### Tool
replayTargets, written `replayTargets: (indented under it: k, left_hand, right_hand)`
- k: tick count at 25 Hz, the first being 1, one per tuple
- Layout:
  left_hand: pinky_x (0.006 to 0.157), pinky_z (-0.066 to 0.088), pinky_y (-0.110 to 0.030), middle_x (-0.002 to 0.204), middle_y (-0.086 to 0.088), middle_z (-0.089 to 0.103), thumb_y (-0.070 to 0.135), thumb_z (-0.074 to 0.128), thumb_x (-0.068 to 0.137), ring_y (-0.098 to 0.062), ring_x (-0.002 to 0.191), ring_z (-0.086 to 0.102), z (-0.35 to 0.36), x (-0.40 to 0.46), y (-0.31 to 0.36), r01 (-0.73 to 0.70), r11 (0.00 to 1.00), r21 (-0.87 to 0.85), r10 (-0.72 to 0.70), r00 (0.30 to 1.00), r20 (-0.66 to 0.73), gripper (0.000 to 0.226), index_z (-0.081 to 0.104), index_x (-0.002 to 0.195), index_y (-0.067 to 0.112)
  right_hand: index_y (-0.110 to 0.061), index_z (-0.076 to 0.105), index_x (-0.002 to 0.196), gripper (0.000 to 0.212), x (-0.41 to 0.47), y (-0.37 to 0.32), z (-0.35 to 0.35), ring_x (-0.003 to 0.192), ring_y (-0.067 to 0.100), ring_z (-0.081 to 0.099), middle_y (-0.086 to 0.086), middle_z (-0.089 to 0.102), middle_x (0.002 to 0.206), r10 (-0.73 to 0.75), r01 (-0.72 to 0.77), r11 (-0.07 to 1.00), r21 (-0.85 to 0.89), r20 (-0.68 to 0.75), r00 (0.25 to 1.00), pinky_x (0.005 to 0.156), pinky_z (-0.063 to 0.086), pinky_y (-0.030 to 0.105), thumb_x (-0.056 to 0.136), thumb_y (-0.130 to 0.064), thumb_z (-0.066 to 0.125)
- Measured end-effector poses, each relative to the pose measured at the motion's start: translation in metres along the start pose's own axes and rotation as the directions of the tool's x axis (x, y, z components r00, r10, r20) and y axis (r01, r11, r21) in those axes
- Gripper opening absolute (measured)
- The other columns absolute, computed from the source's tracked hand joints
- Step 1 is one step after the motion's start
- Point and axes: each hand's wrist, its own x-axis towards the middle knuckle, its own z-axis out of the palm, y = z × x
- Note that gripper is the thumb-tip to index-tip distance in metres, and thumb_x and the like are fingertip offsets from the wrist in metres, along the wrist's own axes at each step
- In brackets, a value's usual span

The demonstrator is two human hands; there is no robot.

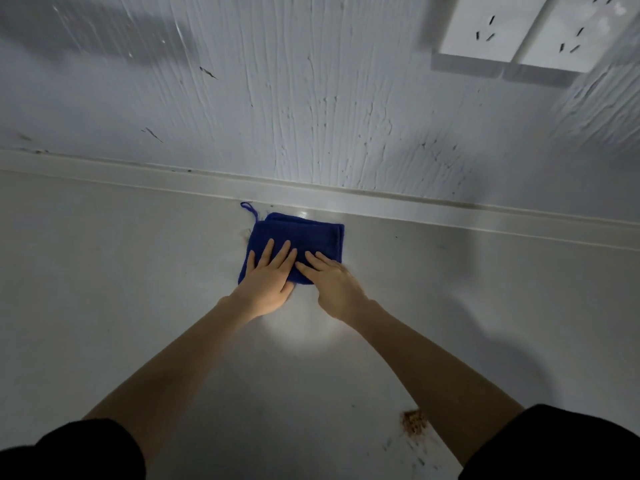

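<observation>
A folded dark blue cloth with a small hanging loop at its far left corner lies flat on a pale grey surface, close to the raised strip at the foot of the wall. My left hand presses on the cloth's near left part with straight, spread fingers. My right hand lies flat on the near right part, its fingers pointing left toward the left hand's fingertips. The near edge of the cloth is hidden under both hands.
A textured white wall rises behind the strip. Two white wall sockets sit at the upper right. A brown crumbly stain marks the surface near my right forearm, and a faint brown smear lies just left of the cloth.
</observation>
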Motion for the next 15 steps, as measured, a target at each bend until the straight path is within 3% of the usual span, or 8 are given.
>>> replayTargets:
  k: [9, 11, 13, 14, 15]
  left_hand:
    - [0.114, 0.002, -0.053, 0.155, -0.008, -0.005, 0.031, 0.026, 0.095, -0.033, 0.142, -0.008, 0.026, -0.097, 0.051, 0.049, 0.998, 0.04, -0.051, 0.997, 0.057, 0.058, 0.0, 0.142, 0.011]
    - [0.112, 0.013, -0.057, 0.154, -0.013, 0.007, 0.028, 0.032, 0.094, -0.038, 0.141, 0.007, 0.037, -0.124, 0.059, 0.015, 0.999, 0.038, -0.015, 1.0, 0.025, 0.056, 0.011, 0.142, 0.007]
    - [0.09, 0.042, -0.066, 0.139, -0.021, 0.041, 0.028, 0.041, 0.086, -0.046, 0.124, 0.042, 0.045, -0.149, 0.068, -0.058, 0.993, 0.108, 0.061, 0.998, -0.024, 0.052, 0.041, 0.129, 0.0]
    - [0.081, 0.048, -0.065, 0.132, -0.021, 0.05, 0.03, 0.041, 0.082, -0.046, 0.116, 0.051, 0.047, -0.16, 0.071, -0.067, 0.991, 0.117, 0.073, 0.996, -0.051, 0.052, 0.049, 0.123, 0.0]
    - [0.087, 0.048, -0.061, 0.136, -0.02, 0.047, 0.033, 0.034, 0.084, -0.044, 0.12, 0.048, 0.046, -0.171, 0.078, -0.049, 0.996, 0.08, 0.049, 0.999, -0.007, 0.054, 0.046, 0.126, 0.001]
  right_hand:
    - [-0.018, 0.026, 0.139, 0.061, -0.097, -0.026, 0.022, 0.143, 0.024, 0.011, 0.009, 0.019, 0.153, -0.038, 0.037, 0.997, 0.069, 0.019, 0.999, 0.119, 0.008, 0.036, 0.085, 0.006, 0.04]
    - [-0.018, 0.026, 0.139, 0.061, -0.125, -0.036, 0.029, 0.143, 0.023, 0.01, 0.008, 0.019, 0.153, -0.028, 0.028, 0.995, 0.1, -0.004, 1.0, 0.118, 0.006, 0.035, 0.085, 0.007, 0.04]
    - [-0.019, 0.026, 0.139, 0.061, -0.151, -0.045, 0.035, 0.143, 0.022, 0.009, 0.007, 0.018, 0.154, -0.026, 0.027, 0.992, 0.12, -0.009, 1.0, 0.117, 0.005, 0.034, 0.086, 0.007, 0.038]
    - [-0.019, 0.027, 0.139, 0.061, -0.163, -0.048, 0.037, 0.143, 0.021, 0.009, 0.007, 0.018, 0.153, -0.029, 0.03, 0.99, 0.135, -0.006, 1.0, 0.117, 0.005, 0.033, 0.085, 0.008, 0.037]
    - [-0.019, 0.028, 0.138, 0.061, -0.173, -0.051, 0.038, 0.143, 0.021, 0.01, 0.007, 0.02, 0.153, -0.032, 0.032, 0.986, 0.161, -0.005, 0.999, 0.117, 0.005, 0.033, 0.085, 0.009, 0.036]
